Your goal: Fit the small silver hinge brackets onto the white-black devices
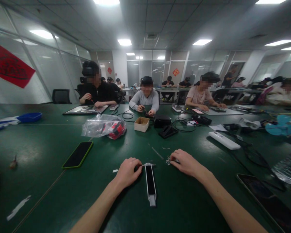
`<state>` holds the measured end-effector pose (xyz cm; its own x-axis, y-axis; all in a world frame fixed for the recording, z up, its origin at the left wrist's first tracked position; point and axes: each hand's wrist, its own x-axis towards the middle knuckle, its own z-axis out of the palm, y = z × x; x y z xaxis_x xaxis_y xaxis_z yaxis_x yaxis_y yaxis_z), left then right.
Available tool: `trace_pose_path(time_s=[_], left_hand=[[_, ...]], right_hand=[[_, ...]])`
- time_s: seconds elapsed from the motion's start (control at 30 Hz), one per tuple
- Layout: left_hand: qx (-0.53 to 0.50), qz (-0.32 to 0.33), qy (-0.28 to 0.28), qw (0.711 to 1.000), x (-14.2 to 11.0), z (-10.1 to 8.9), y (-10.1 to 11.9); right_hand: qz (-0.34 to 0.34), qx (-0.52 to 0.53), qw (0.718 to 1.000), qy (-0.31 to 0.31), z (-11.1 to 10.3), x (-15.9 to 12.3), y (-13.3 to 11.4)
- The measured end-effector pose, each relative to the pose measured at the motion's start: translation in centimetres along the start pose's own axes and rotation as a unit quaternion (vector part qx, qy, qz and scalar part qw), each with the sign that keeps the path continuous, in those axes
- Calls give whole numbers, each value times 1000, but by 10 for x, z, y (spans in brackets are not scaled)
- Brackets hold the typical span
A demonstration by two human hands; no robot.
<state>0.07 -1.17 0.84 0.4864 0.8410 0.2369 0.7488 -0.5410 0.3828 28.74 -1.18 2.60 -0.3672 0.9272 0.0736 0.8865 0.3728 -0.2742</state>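
On the green table lies a long, narrow white-framed device (150, 183) with a dark face and a pale tab at its near end. A thin metal rod (153, 165) crosses its far end and sticks out on both sides. My left hand (128, 171) is closed, thumb and forefinger pinching the rod's left end. To the right, apart from the device, my right hand (184, 161) rests on the table with its fingers closed on a small bunch of shiny metal rings (168, 160). The exact form of these rings is too small to make out.
A green-edged phone (78, 155) lies to the left, another phone (264, 197) near right. Ahead are a plastic bag (94, 126), a small box (142, 124) and a black stand (168, 132). A white case (224, 140), cables and a bottle (289, 166) occupy the right. Several people sit opposite.
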Motion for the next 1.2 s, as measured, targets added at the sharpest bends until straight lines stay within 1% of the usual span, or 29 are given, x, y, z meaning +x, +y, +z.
trace_pose_path(time_s=[0.33,0.43,0.5,0.6,0.7,0.87,1.03,1.2], left_hand=[[2,4,4,1000,-1,0,-1],[4,7,7,1000,-1,2,-2],[3,10,8,1000,-1,3,-3],[5,13,8,1000,-1,3,-4],[14,13,6,1000,-1,3,-3],[21,12,9,1000,0,3,-1],[23,7,4,1000,1,2,0],[26,10,5,1000,1,2,0]], right_hand=[[-18,-47,999,-3,10,12,-12],[-19,-55,998,13,11,12,-15],[-4,-50,998,33,11,12,-18],[22,-10,997,68,14,11,-29],[12,52,994,92,21,10,-44],[3,131,986,101,34,9,-64],[22,184,979,90,34,8,-68],[33,207,974,86,31,7,-68]])
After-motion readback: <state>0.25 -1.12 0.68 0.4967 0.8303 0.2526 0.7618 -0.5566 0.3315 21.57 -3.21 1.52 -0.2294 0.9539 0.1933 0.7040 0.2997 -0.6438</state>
